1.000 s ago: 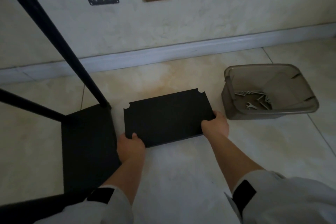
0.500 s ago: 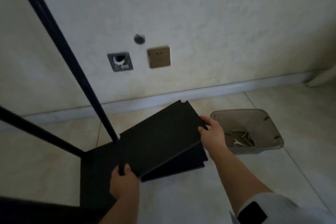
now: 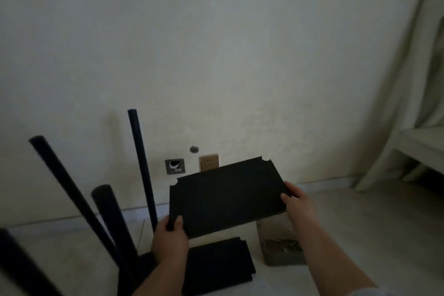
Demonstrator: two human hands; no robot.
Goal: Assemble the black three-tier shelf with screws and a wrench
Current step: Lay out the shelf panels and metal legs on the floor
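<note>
In the head view, the left hand (image 3: 169, 239) pinches the lifted black shelf panel (image 3: 225, 197) at its 7 o'clock corner, and the right hand (image 3: 298, 204) clasps its 3 o'clock edge. Below it, a second panel (image 3: 219, 262) lies on the floor (image 3: 372, 235), partly hidden by the left forearm. At 5 o'clock the panel covers part of the clear bin (image 3: 280, 256), whose contents are too dim to make out, and the upright black poles (image 3: 140, 163) at 9 o'clock are cut off below.

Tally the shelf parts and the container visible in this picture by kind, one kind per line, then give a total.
Loose black shelf boards: 2, one held up by the left hand and right hand, one on the floor
Upright black poles: 4
Plastic bin of hardware: 1
Total: 7
</note>
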